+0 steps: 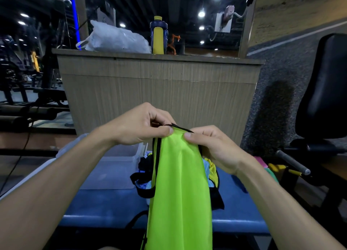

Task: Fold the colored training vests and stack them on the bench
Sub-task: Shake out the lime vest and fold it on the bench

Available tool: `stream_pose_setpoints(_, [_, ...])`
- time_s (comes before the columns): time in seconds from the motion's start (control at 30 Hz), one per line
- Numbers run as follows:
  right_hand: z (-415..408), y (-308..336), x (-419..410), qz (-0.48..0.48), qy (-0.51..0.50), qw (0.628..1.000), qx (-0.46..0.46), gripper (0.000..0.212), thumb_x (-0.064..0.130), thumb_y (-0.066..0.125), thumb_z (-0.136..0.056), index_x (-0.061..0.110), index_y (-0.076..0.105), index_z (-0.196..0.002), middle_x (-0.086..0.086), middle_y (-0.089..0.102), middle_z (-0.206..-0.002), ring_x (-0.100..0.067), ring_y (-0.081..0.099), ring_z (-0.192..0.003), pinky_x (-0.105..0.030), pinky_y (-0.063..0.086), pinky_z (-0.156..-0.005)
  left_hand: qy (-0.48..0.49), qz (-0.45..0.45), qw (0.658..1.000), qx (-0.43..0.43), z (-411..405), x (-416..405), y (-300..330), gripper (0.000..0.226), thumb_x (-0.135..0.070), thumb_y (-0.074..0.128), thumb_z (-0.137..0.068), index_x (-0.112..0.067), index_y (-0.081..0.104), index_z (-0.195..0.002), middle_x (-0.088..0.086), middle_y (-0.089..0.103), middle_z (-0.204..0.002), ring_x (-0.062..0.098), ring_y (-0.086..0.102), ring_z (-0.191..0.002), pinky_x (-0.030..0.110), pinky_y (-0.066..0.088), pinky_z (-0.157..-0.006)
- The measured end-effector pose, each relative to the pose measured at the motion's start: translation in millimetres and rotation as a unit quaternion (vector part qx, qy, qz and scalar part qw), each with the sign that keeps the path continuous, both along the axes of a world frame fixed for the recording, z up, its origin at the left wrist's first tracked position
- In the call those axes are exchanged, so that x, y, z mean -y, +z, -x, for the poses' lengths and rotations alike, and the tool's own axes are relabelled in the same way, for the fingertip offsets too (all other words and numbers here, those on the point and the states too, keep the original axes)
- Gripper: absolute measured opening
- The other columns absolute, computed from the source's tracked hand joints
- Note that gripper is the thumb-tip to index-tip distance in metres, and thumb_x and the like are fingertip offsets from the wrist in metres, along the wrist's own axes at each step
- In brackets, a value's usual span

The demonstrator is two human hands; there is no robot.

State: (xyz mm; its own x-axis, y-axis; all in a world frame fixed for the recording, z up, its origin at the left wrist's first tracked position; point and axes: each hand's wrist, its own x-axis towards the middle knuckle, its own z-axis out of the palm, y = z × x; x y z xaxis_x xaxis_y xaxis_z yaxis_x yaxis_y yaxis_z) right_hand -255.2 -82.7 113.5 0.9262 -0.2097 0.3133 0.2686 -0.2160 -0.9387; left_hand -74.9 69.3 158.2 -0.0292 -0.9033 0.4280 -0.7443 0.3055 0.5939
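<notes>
Hanging lengthwise from both hands above the blue bench [105, 208], the lime-green vest [178, 189] is pinched at its black-trimmed top edge: the left hand [139, 125] nips the fabric between thumb and forefinger, and the right hand [212, 146] does the same just beside it, so that the cloth bunches into a narrow column whose lower end runs out of view at the bottom edge. Because the two pinches sit so close together, the vest is judged likely to twist or fold unevenly unless the hands part along the trim, and a thin hold on slippery mesh could let one corner drop. Directly behind the hanging vest lies a heap of unfolded vests [144, 176] in black, pale blue and yellow; a loose strap from that heap could snag the green cloth as it is laid down, and the heap takes up bench space needed for folding. To its left a clear plastic tub [120, 155] rests on the bench. Beyond stands a wooden counter [159, 84] bearing a white plastic bag [116, 37] and a yellow-and-blue bottle [158, 35]; a black padded seat [323, 84] stands at right.
</notes>
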Motion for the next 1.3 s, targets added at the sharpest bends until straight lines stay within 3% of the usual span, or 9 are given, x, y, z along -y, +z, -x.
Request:
stream_pose_setpoints(0.13, [6.0,16.1,4.0,0.076,-0.043,0.996,0.000,0.032,0.030,0.069,-0.092,0.006,0.067,-0.071,-0.004,0.054,-0.063,-0.010,0.048,-0.058,-0.023,0.036,-0.055,0.047,0.003,0.999,-0.001,2.3,2.7,-4.2,0.017,-0.012,0.063,-0.088,-0.003,0.077,-0.086,0.005,0.073,-0.094,0.033,0.067,-0.089,0.044,0.052,-0.082])
stream_pose_setpoints(0.27, [8.5,35.1,4.2,0.130,-0.055,0.990,0.019,0.027,0.028,0.068,-0.094,0.012,0.072,-0.073,-0.001,0.063,-0.065,-0.010,0.054,-0.060,-0.020,0.041,-0.057,0.053,-0.017,0.998,-0.025,12.3,7.1,-5.5,0.016,-0.003,0.068,-0.090,-0.012,0.078,-0.082,0.006,0.075,-0.086,0.015,0.066,-0.078,0.037,0.051,-0.078])
stream_pose_setpoints(0.4, [10.4,44.8,6.7,0.159,-0.063,0.985,0.024,0.027,0.028,0.067,-0.095,0.014,0.073,-0.073,0.000,0.066,-0.067,-0.009,0.057,-0.063,-0.020,0.043,-0.062,0.020,-0.001,0.998,-0.056,14.2,7.6,-0.8,0.020,-0.026,0.070,-0.096,-0.008,0.077,-0.091,0.015,0.075,-0.092,0.016,0.065,-0.086,0.037,0.051,-0.085])
stream_pose_setpoints(0.53, [15.4,34.7,10.1,0.131,-0.068,0.989,0.023,0.030,0.031,0.069,-0.092,0.008,0.070,-0.073,-0.005,0.063,-0.068,-0.013,0.056,-0.064,-0.022,0.043,-0.061,0.002,-0.012,0.996,-0.086,8.3,6.1,9.2,0.038,-0.028,0.058,-0.102,0.007,0.070,-0.094,0.023,0.070,-0.090,0.022,0.065,-0.085,0.042,0.055,-0.088])
stream_pose_setpoints(0.67, [15.0,10.3,13.4,0.111,-0.099,0.989,0.025,0.045,0.034,0.073,-0.092,0.000,0.053,-0.070,-0.011,0.046,-0.066,-0.022,0.039,-0.058,-0.038,0.026,-0.050,0.168,0.046,0.980,0.100,-6.6,13.0,23.3,0.047,-0.041,0.057,-0.101,0.000,0.067,-0.080,0.025,0.062,-0.078,0.021,0.050,-0.065,0.036,0.042,-0.066])
stream_pose_setpoints(0.83, [23.1,-14.8,24.3,0.126,-0.110,0.986,0.018,0.056,0.032,0.075,-0.091,-0.009,0.045,-0.068,-0.012,0.034,-0.065,-0.011,0.028,-0.053,-0.018,0.021,-0.046,0.348,0.138,0.880,0.292,-27.0,17.3,32.3,0.040,-0.027,0.055,-0.103,0.001,0.066,-0.077,0.016,0.067,-0.079,0.035,0.062,-0.078,0.038,0.032,-0.066])
stream_pose_setpoints(1.07, [50.4,-21.8,58.7,0.169,-0.121,0.975,-0.072,0.042,0.030,0.079,-0.086,-0.004,0.062,-0.070,-0.008,0.055,-0.060,-0.016,0.048,-0.055,-0.026,0.034,-0.052,0.446,0.246,0.842,0.176,-58.2,-1.0,37.3,0.034,-0.025,0.058,-0.102,0.001,0.074,-0.089,0.021,0.072,-0.087,0.037,0.065,-0.083,0.037,0.040,-0.072])
stream_pose_setpoints(1.2, [56.8,-14.3,83.9,0.220,-0.178,0.956,-0.082,0.068,0.051,0.082,-0.080,-0.012,0.059,-0.074,-0.020,0.046,-0.060,-0.019,0.040,-0.056,-0.027,0.035,-0.051,0.440,0.286,0.850,0.050,-63.6,-12.3,43.7,0.031,-0.029,0.060,-0.101,-0.005,0.074,-0.088,-0.003,0.058,-0.063,-0.004,0.051,-0.056,0.024,0.033,-0.056])
stream_pose_setpoints(1.3, [58.3,-5.6,99.4,0.182,-0.221,0.958,-0.027,0.056,0.036,0.080,-0.081,-0.014,0.057,-0.073,-0.011,0.044,-0.062,-0.016,0.038,-0.056,-0.022,0.035,-0.055,0.417,0.295,0.859,-0.034,-61.6,-16.8,49.2,0.023,-0.031,0.062,-0.100,-0.015,0.071,-0.087,-0.009,0.054,-0.067,-0.007,0.043,-0.053,0.018,0.034,-0.055])
